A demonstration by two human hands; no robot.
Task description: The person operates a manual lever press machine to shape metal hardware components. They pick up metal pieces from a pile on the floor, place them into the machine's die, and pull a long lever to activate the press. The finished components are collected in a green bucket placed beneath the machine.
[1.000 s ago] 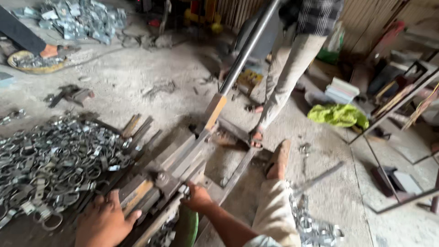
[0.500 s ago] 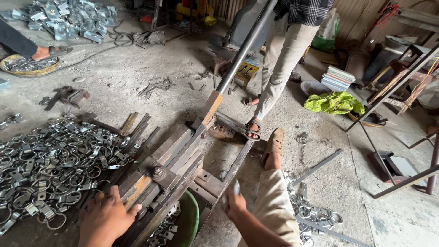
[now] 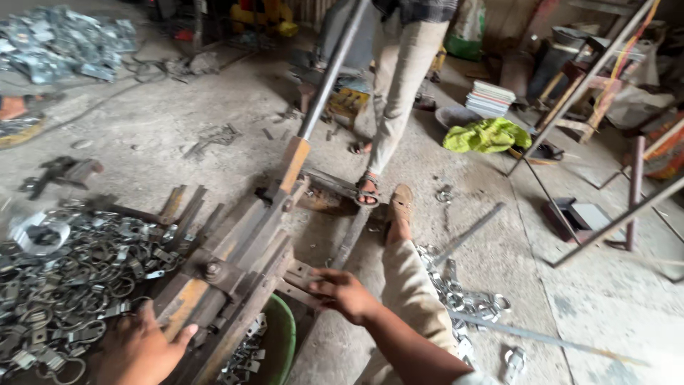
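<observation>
A rusty lever press [image 3: 235,264] lies on the concrete floor in front of me, its long grey handle [image 3: 329,78] rising toward a standing person [image 3: 402,85]. My left hand [image 3: 142,349] rests flat on the near end of the press body, fingers spread, next to the pile of metal rings. My right hand [image 3: 342,291] reaches across my knee to a flat metal strip [image 3: 299,281] sticking out of the press's right side; fingers curl on it. My right leg [image 3: 410,285] stretches forward, its sandalled foot close to the other person's foot.
A heap of bent metal clamps [image 3: 64,285] covers the floor at left. A green basin [image 3: 274,342] with pieces sits under the press. More clamps [image 3: 463,299] lie right of my leg. Metal rods and frames [image 3: 605,164] stand at right, a yellow-green cloth [image 3: 488,135] behind.
My right hand moved from low near the basin up and forward to the strip at the press's side. My left hand slid slightly down the press. The view shifted a little.
</observation>
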